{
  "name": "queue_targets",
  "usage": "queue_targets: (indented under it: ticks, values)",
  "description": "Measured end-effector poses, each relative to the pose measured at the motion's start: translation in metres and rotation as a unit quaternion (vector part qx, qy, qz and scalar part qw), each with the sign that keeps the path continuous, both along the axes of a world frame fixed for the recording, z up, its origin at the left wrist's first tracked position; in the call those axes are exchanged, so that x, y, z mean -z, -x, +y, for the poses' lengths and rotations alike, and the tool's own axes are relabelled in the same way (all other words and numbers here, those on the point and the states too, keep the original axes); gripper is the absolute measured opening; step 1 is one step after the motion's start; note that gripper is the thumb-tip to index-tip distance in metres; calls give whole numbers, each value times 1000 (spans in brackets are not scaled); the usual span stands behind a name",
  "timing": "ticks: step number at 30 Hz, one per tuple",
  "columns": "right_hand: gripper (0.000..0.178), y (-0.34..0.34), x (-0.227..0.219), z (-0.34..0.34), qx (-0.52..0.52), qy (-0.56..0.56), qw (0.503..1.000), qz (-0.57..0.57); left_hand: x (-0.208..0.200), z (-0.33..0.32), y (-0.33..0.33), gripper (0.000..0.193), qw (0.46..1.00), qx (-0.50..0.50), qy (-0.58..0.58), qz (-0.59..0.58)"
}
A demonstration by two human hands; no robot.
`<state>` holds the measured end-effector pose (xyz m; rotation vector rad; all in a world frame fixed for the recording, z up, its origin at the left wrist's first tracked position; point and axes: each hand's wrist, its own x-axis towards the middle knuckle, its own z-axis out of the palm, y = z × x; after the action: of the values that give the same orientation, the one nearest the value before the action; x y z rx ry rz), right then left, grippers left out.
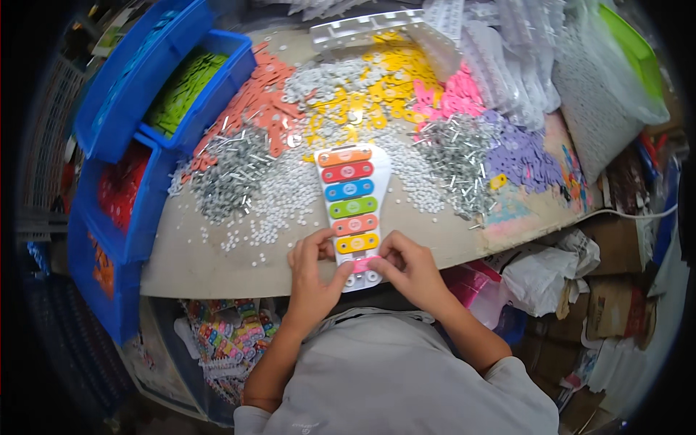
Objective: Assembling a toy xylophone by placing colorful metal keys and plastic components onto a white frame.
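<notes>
A white toy xylophone base (382, 168) lies in front of me, its narrow end at the table's front edge. Orange, red, blue, green, coral and yellow bars (357, 243) run down it, each with a metal pin at either end. Over the narrow end sits a pink bar (361, 265). My left hand (317, 268) is closed, thumb at the pink bar's left end, fingers curled beside the base. From the other side, my right hand (410, 268) pinches the bar's right end. Two white round washers (373, 277) show just below the bar.
Behind the toy spread heaps of metal pins (235, 174), white washers (286, 196), and coral, yellow, pink and purple bars (522, 159). Blue bins (163, 156) stand at the left. A large clear bag of white pieces (598, 94) leans at the right. Finished-looking xylophones (228, 341) fill a container below left.
</notes>
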<state>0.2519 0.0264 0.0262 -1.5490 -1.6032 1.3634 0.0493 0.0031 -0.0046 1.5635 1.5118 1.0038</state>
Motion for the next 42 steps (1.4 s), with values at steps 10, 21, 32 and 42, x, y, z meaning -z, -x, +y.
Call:
queue_targets:
  ticks: [10, 21, 32, 42]
  values:
    - [20, -10, -2, 8, -5, 32, 999, 17, 1, 6, 1, 54, 997, 2, 58, -54]
    - [18, -188, 16, 91, 204, -321, 828, -412, 15, -11, 4, 49, 999, -14, 2, -36]
    - [18, -220, 37, 122, 237, -203, 937, -155, 18, -9, 6, 41, 1000, 1, -13, -2]
    - [12, -23, -35, -1, 63, -57, 994, 64, 15, -16, 2, 38, 997, -28, -1, -67]
